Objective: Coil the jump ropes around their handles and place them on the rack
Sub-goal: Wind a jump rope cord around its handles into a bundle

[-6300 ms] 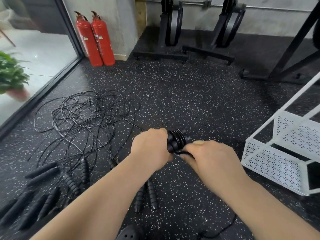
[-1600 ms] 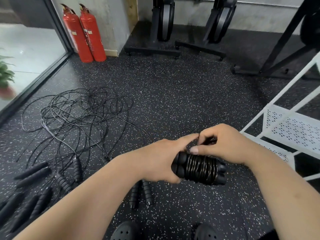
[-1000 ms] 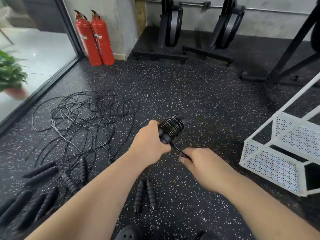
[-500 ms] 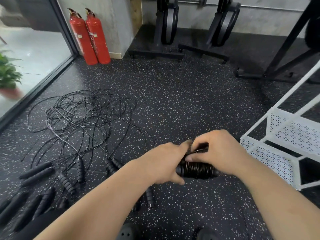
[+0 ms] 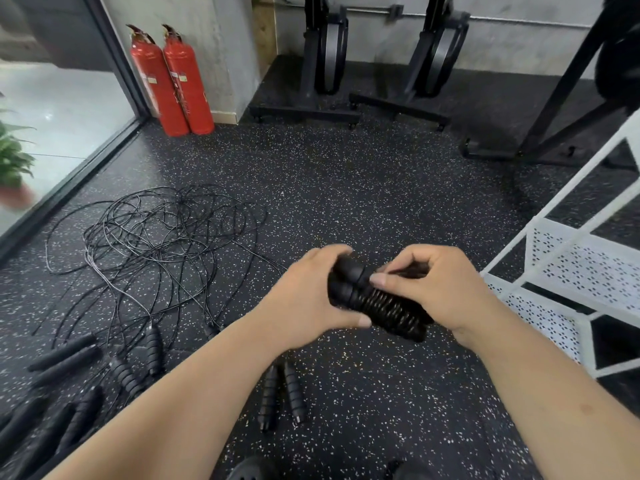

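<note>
My left hand [image 5: 308, 299] grips the coiled jump rope [image 5: 391, 311] by its handle ends, right hand [image 5: 441, 289] clasping it too; rack [image 5: 585, 261] at three o'clock.

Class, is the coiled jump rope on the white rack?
No, the left hand and right hand hold the coiled jump rope beside the white rack.

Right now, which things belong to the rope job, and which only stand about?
For the job: coiled jump rope, held by left hand and right hand; tangled ropes; white rack.
Just lying about: fire extinguishers; potted plant; exercise machines.
</note>
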Demonstrator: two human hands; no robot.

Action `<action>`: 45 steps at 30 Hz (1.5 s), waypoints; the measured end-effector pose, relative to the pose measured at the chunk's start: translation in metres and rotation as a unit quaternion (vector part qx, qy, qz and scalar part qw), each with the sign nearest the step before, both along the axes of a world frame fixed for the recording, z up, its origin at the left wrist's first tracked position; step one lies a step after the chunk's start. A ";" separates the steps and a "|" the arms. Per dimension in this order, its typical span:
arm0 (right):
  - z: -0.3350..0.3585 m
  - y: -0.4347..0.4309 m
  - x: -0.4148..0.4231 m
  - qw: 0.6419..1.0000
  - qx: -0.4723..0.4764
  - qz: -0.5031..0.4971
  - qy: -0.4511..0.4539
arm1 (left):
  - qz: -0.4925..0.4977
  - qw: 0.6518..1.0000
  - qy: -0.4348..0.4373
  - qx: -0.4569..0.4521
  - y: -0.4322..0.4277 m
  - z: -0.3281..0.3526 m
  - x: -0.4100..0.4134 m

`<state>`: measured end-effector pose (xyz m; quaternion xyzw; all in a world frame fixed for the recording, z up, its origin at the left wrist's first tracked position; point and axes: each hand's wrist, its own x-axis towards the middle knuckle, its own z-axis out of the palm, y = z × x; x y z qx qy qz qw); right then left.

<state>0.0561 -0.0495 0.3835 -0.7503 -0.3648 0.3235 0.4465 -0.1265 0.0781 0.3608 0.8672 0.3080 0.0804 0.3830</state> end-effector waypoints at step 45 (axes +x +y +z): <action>0.016 0.012 -0.040 0.918 0.269 -0.159 0.245 | 0.084 0.781 -0.311 -0.535 -0.024 0.022 0.017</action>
